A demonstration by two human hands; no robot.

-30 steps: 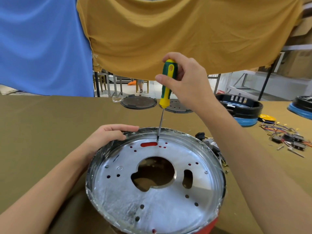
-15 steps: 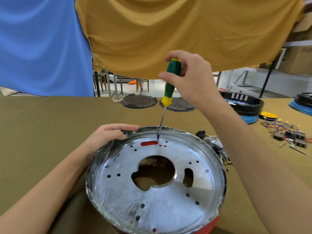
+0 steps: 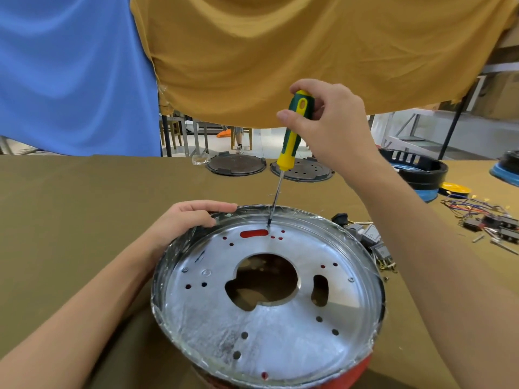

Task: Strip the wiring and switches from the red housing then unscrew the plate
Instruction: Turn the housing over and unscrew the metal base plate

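Note:
A round silver metal plate [image 3: 213, 313] with a big centre hole fills the top of the red housing [image 3: 354, 372], which shows only as a red rim at the bottom. My right hand [image 3: 331, 122] grips a green and yellow screwdriver [image 3: 292, 141] nearly upright, its tip pressed at the plate's far edge beside a red slot. My left hand [image 3: 185, 220] rests curled over the far left rim, holding the housing.
Removed switches and wires [image 3: 368, 237] lie just right of the housing. More wiring and parts [image 3: 494, 220] sit at the far right. Two dark round lids [image 3: 236, 164] lie at the table's far edge, and a black and blue housing [image 3: 418, 172] stands right of them.
My right hand has turned a little on the screwdriver handle, which now shows its yellow inset. The tip stays at the same spot, and my left hand has not moved.

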